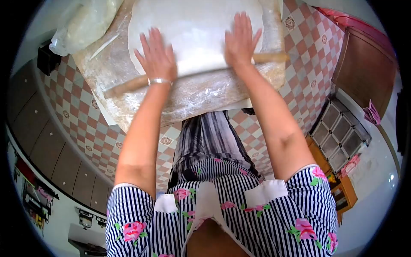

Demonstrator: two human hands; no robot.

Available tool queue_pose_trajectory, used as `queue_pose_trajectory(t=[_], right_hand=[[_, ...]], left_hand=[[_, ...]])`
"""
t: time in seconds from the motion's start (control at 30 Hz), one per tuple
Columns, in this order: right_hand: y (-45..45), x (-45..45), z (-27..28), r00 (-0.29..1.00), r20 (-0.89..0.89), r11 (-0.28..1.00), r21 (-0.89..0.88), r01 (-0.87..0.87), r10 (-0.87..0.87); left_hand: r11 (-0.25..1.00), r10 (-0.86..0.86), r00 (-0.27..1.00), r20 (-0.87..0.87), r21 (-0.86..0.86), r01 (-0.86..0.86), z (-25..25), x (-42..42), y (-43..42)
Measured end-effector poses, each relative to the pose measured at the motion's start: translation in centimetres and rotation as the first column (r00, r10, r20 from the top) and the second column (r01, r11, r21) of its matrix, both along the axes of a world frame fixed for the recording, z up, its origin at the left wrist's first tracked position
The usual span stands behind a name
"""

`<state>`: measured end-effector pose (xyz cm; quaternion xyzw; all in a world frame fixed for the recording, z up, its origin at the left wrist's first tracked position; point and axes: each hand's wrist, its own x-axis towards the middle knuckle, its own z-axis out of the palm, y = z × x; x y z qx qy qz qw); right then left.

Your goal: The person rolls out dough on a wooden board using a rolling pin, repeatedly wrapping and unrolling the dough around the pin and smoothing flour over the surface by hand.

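Here are both hands at the rolling pin [124,87], and neither one is gripping! The left hand [159,55] lies palm down, fingers spread and stretched forward, its heel right over the line of the pin. Across from it, the right hand [242,40] matches the pose, flat and unclenched, fingers fanned, a little blurred.

And there's the dough [197,25], a broad, pale, thin sheet spreading between the hands and well out beyond the fingertips. Its near edge runs along the pin between the palms; whether dough wraps over the wood there, I can't tell. One bare end of the pin juts out to the left of the left hand, the other to the right of the right hand.

Flour streaks the wooden bench [192,96] on the near side of both hands. A silvery bracelet [159,80] circles the left wrist. Out past the left hand, to its left, lies a thin pale strip [105,46], and just beyond that, a clear plastic bag [85,25] with pale contents.
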<state>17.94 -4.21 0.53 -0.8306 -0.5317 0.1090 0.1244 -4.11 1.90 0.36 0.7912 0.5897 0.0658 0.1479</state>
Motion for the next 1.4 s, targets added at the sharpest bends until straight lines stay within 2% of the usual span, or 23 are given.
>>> queue_pose_trajectory(t=[0.1, 0.13, 0.2, 0.23, 0.33, 0.37, 0.4, 0.43, 0.47, 0.6, 0.63, 0.73, 0.77, 0.83, 0.93, 0.97, 1.07, 1.1, 1.2, 1.23, 1.33, 1.37, 1.4], right_hand=[[-9.0, -0.8, 0.0, 0.998, -0.007, 0.982, -0.182, -0.057, 0.056], [-9.5, -0.8, 0.1, 0.997, -0.007, 0.967, -0.244, -0.074, 0.075], [-6.6, 0.6, -0.8, 0.999, 0.008, 0.988, -0.144, -0.047, 0.048], [-2.9, 2.0, -0.8, 1.0, 0.02, 0.998, -0.069, -0.009, 0.01], [-0.8, 0.3, -0.9, 0.992, -0.003, 0.992, 0.018, 0.127, -0.127], [0.2, -0.8, -1.3, 0.985, -0.016, 0.984, 0.036, 0.174, -0.173], [-1.7, -4.1, -0.7, 0.99, -0.046, 0.99, -0.059, 0.128, -0.131], [-4.6, -8.1, -1.4, 0.995, 0.1, 0.972, -0.236, 0.021, 0.003], [-6.2, -9.7, 0.5, 0.984, -0.178, 0.92, -0.388, -0.056, -0.014], [2.7, -6.3, -0.6, 0.994, -0.051, 0.994, 0.056, -0.098, 0.1], [4.6, -5.4, -0.5, 0.998, -0.015, 0.988, 0.14, -0.063, 0.066], [-1.3, -3.0, -0.6, 0.999, 0.036, 0.995, -0.097, 0.006, -0.003], [-3.7, -2.5, -0.2, 0.998, 0.035, 0.991, -0.126, -0.038, 0.043], [-6.1, -1.8, 0.5, 0.991, 0.034, 0.978, -0.17, -0.123, 0.131], [-0.6, 1.2, -0.1, 0.999, -0.003, 0.998, 0.052, -0.047, 0.047], [-0.5, 1.4, -0.1, 1.0, 0.005, 0.999, 0.05, -0.019, 0.019], [-7.6, 1.4, -0.8, 0.998, 0.067, 0.972, -0.233, 0.0, 0.016], [-9.5, 1.8, -0.7, 0.989, 0.1, 0.951, -0.3, -0.076, 0.111], [-3.1, 3.9, -2.1, 0.991, 0.13, 0.996, -0.082, 0.035, -0.025], [-0.6, 4.9, -1.7, 0.995, 0.064, 0.996, 0.025, 0.08, -0.081], [-0.1, 2.0, -0.9, 0.98, 0.074, 0.98, 0.093, 0.177, -0.185], [-1.7, -2.3, -0.5, 0.986, 0.104, 0.989, -0.061, 0.137, -0.13], [-3.3, -6.5, -0.1, 0.99, 0.124, 0.974, -0.211, 0.087, -0.061]], left_hand=[[0.986, -0.097, 0.984, -0.152, -0.149, 0.074, -0.4, -3.2, -7.2], [0.988, -0.105, 0.978, -0.178, -0.134, 0.082, -0.6, -3.1, -6.3], [0.988, -0.125, 0.965, -0.232, -0.122, 0.099, -0.5, -3.0, -5.0], [0.999, -0.027, 0.994, -0.104, -0.04, 0.023, 0.2, -1.8, -2.3], [0.99, 0.138, 0.99, -0.013, 0.035, -0.138, 0.3, 0.7, 1.7], [0.996, 0.081, 0.997, -0.005, 0.047, -0.081, 0.3, 1.3, -0.3], [0.997, 0.079, 0.996, 0.049, -0.027, -0.078, 0.8, 2.7, -3.8], [0.993, -0.042, 0.999, -0.01, -0.111, 0.041, -0.6, 2.4, -8.1], [0.939, -0.07, 0.989, -0.128, -0.343, 0.022, -0.4, 2.1, -10.2], [0.989, -0.147, 0.984, -0.103, -0.007, 0.148, -0.1, 4.3, -1.0], [0.996, -0.032, 0.999, 0.042, 0.09, 0.029, -0.6, 4.8, 1.2], [0.997, -0.065, 0.992, -0.111, -0.059, 0.059, -0.6, 0.4, -2.7], [0.987, -0.127, 0.972, -0.196, -0.122, 0.105, -0.4, -1.2, -5.1], [0.988, -0.141, 0.975, -0.174, -0.086, 0.127, -1.1, -2.1, -5.3], [0.999, -0.035, 0.999, -0.037, -0.008, 0.034, 0.0, -0.7, -0.2], [1.0, 0.007, 1.0, 0.026, 0.017, -0.007, 0.2, -0.8, 0.6], [0.988, -0.093, 0.98, -0.176, -0.139, 0.069, -1.2, -5.0, -5.6], [0.968, -0.16, 0.957, -0.241, -0.23, 0.104, -0.5, -5.8, -6.6], [1.0, 0.03, 0.995, -0.097, -0.001, -0.03, -0.1, -3.0, -0.3], [0.998, 0.059, 0.995, -0.075, 0.004, -0.059, -0.2, -2.9, -0.9], [0.988, 0.149, 0.989, 0.002, 0.043, -0.149, 0.7, -0.3, -1.9], [0.981, 0.18, 0.983, 0.034, 0.067, -0.182, 1.0, 1.2, -1.8], [0.972, 0.173, 0.971, -0.162, -0.132, -0.195, -1.6, 2.4, -6.0]])
